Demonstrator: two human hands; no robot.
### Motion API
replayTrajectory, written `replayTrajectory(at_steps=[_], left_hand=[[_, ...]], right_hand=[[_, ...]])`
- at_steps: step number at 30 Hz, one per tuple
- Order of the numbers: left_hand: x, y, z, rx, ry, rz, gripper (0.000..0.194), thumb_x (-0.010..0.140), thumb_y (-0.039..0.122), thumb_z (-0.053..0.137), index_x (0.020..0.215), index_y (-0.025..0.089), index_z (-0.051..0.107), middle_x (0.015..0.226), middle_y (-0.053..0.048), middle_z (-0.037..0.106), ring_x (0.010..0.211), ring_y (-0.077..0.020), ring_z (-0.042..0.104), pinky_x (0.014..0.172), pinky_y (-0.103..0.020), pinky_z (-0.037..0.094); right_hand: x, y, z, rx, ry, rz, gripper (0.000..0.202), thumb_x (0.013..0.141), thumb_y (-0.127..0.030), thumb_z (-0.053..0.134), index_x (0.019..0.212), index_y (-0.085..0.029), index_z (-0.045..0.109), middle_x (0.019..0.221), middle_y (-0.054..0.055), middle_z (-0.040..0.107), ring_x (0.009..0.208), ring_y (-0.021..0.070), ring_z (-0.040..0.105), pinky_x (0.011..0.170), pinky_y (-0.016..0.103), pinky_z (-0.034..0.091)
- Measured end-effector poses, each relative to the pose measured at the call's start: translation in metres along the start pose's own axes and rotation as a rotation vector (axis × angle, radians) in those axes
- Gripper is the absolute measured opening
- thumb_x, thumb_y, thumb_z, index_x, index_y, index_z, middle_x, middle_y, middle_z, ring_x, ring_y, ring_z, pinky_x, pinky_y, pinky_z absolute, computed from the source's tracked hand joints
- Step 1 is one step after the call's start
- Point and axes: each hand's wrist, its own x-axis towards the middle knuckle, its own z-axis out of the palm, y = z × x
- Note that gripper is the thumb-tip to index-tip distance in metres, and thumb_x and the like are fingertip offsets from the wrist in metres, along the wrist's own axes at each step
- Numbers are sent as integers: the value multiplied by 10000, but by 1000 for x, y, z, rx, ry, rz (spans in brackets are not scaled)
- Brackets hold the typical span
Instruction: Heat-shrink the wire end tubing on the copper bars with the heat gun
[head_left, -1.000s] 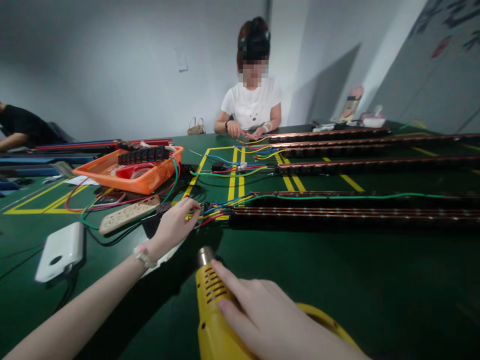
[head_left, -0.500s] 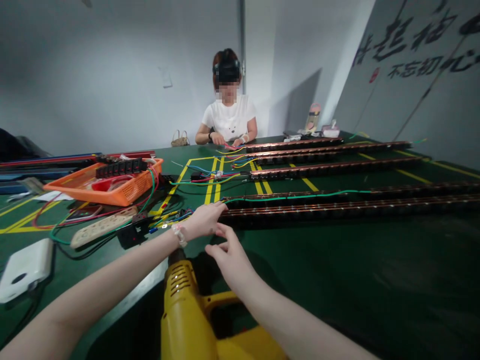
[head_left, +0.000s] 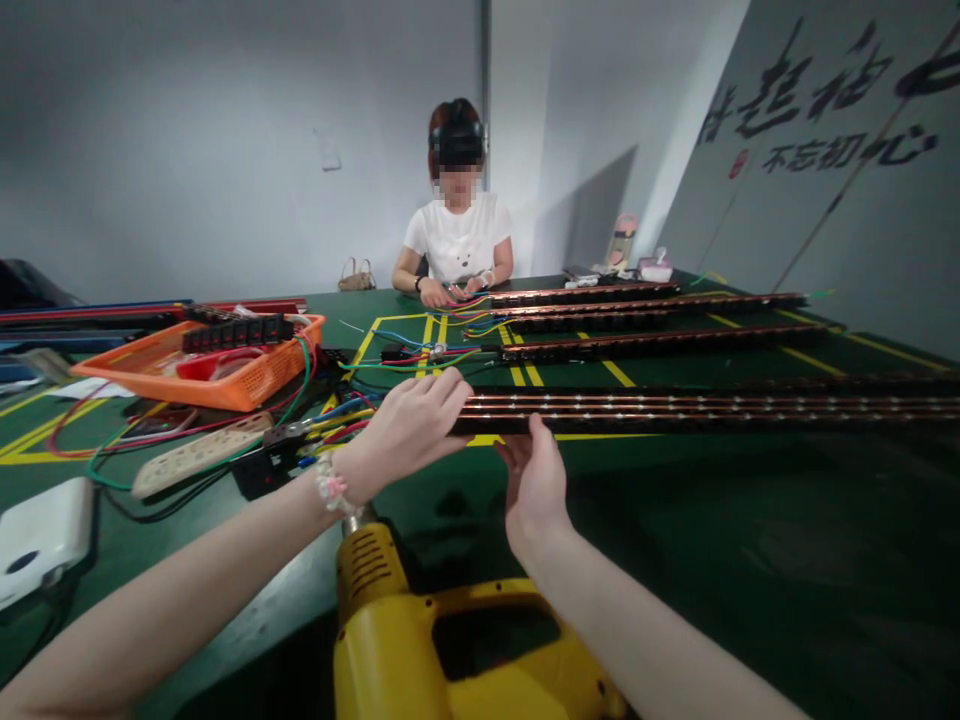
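My left hand (head_left: 416, 425) is wrapped over the left end of a long black rail (head_left: 645, 412) with copper strips along its top. Under the same rail, further right, is my right hand (head_left: 536, 480), its thumb against the near edge and its fingers partly hidden beneath. The rail is raised off the table. Coloured wires (head_left: 341, 425) come out beyond my left hand, close to a black box-shaped part (head_left: 259, 470). Nearest to me lies a yellow heat gun (head_left: 405, 620), below both hands, with its nozzle pointing away.
Further back, several similar copper-lined rails (head_left: 637, 345) with wires lie on the green table (head_left: 720, 520). An orange basket (head_left: 247, 390) of parts, a power strip (head_left: 199, 455) and a white device (head_left: 45, 540) are on the left. Across the table sits a co-worker (head_left: 457, 235) handling wires.
The near rail has been lifted and turned, and the green wire no longer shows across it. My right hand has moved right and taken hold underneath; my left hand has shifted slightly up.
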Motion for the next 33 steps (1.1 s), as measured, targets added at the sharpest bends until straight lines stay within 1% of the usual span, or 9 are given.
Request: replayTrajectory(at_steps=[4, 8, 12, 16, 18, 21, 25, 28, 33], left_hand=[[13, 12, -6, 28, 10, 32, 368, 821, 452, 501, 1030, 149, 484, 1017, -53, 510, 824, -160, 544, 707, -275, 402], [38, 13, -12, 40, 68, 27, 429, 815, 477, 505, 1039, 112, 491, 1015, -86, 509, 787, -141, 560, 696, -249, 397], [64, 14, -19, 39, 122, -33, 500, 776, 492, 552, 1074, 96, 487, 1060, -111, 501, 762, -142, 558, 686, -254, 403], [81, 24, -25, 37, 127, -28, 488, 798, 456, 533, 1093, 71, 489, 1101, -148, 481, 828, -156, 559, 703, -250, 405], [84, 29, -24, 31, 116, -53, 480, 801, 436, 532, 1104, 67, 483, 1115, -153, 473, 829, -162, 561, 713, -257, 408], [83, 30, -15, -7, 81, -82, 494, 796, 452, 533, 1096, 63, 482, 1097, -145, 478, 816, -169, 559, 718, -268, 416], [78, 24, 2, -82, 33, -112, 500, 781, 462, 543, 1076, 63, 485, 1067, -139, 486, 827, -183, 558, 711, -274, 432], [78, 22, 6, -147, -9, -137, 504, 784, 482, 527, 1077, 74, 484, 1053, -129, 496, 803, -182, 566, 706, -287, 445], [83, 23, -1, -246, -26, -153, 525, 762, 510, 554, 1045, 73, 483, 1042, -120, 512, 829, -188, 569, 750, -314, 462]], right_hand=[[15, -8, -4, 84, 88, -163, 636, 860, -536, 344, 1357, -149, 258, 1269, 80, 376, 1054, -13, 485, 937, 156, 466], [29, -28, -7, 82, 121, -232, 600, 828, -565, 375, 1283, -183, 290, 1256, 44, 402, 992, -14, 522, 912, 179, 489], [45, -57, -8, 48, 69, -282, 556, 837, -551, 360, 1237, -165, 347, 1218, 37, 438, 908, -1, 550, 867, 214, 507], [57, -75, -15, 4, 43, -325, 575, 858, -559, 309, 1269, -159, 351, 1204, 59, 447, 868, -5, 551, 852, 214, 509], [61, -77, -18, -25, 40, -316, 593, 858, -572, 294, 1280, -160, 346, 1203, 65, 446, 875, 4, 552, 837, 220, 511], [68, -74, -23, -76, 48, -267, 572, 858, -546, 320, 1279, -160, 335, 1176, 59, 462, 855, -4, 547, 816, 214, 513], [78, -69, -27, -152, 61, -159, 534, 842, -503, 384, 1186, -95, 395, 980, 68, 532, 780, -2, 533, 769, 208, 513], [80, -70, -29, -198, 79, -97, 507, 833, -462, 417, 1159, -74, 406, 858, 67, 535, 731, 6, 518, 737, 214, 511], [71, -81, -24, -223, 87, -114, 478, 867, -432, 351, 1235, -126, 362, 983, 48, 529, 723, -23, 507, 744, 200, 515]])
